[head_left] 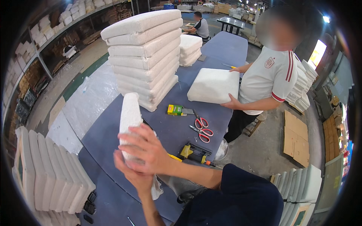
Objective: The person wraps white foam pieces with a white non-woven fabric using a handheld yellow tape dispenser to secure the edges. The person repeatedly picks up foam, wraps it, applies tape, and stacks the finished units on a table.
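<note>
A white fabric-covered seat cushion [130, 109] stands on edge before me, its narrow side turned my way. My right hand [145, 148] lies across its near end, the fingers wrapped round it and slightly blurred. Lower down, my left hand [134, 177] grips the same end from below and the left; part of its palm is hidden behind my right hand. To the right on the blue-grey table lie a yellow-and-black staple gun [194, 151], two pairs of red-handled scissors [203, 132] and a small green-and-yellow box [175, 110].
A tall stack of white cushions [145, 56] rises beyond my hands. More cushions stand in a row [52, 173] at left and in stacks [301, 184] at lower right. Across the table a co-worker [266, 81] holds another white cushion [214, 86]. Flattened cardboard [296, 137] lies on the floor.
</note>
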`<move>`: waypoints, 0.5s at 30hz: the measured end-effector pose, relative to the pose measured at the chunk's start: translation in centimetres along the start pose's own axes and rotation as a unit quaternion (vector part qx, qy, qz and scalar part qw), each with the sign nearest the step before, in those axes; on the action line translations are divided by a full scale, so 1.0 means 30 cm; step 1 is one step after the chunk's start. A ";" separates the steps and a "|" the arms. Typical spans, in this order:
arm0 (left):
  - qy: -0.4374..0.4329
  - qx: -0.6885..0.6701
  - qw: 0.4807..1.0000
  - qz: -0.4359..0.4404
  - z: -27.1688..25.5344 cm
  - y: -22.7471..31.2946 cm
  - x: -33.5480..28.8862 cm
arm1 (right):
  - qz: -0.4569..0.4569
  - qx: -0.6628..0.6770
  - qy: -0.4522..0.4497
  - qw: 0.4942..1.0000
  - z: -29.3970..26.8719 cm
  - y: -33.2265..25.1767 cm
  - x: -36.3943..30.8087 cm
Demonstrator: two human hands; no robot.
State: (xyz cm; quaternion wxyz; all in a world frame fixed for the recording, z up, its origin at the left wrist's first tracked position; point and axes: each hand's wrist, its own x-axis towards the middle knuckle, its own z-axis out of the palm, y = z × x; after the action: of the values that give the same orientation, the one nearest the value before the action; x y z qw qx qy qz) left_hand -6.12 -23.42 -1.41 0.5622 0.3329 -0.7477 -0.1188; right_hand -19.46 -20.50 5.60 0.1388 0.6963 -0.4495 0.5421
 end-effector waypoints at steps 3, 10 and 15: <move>0.016 0.121 0.993 -0.001 0.002 -0.069 -0.155 | 0.072 0.080 0.041 0.993 0.042 0.125 0.047; -0.012 0.084 0.996 -0.012 0.009 -0.083 -0.085 | 0.206 0.158 -0.033 0.965 0.002 0.253 0.161; -0.015 0.128 0.991 -0.046 -0.033 -0.146 -0.159 | 0.272 0.206 -0.061 0.938 0.051 0.245 0.232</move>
State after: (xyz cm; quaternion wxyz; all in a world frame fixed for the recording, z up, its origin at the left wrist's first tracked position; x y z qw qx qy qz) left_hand -2.92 -23.50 -7.11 0.4978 0.4347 -0.7486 -0.0525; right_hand -24.15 -28.94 8.99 -0.1878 0.5929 -0.5079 0.5960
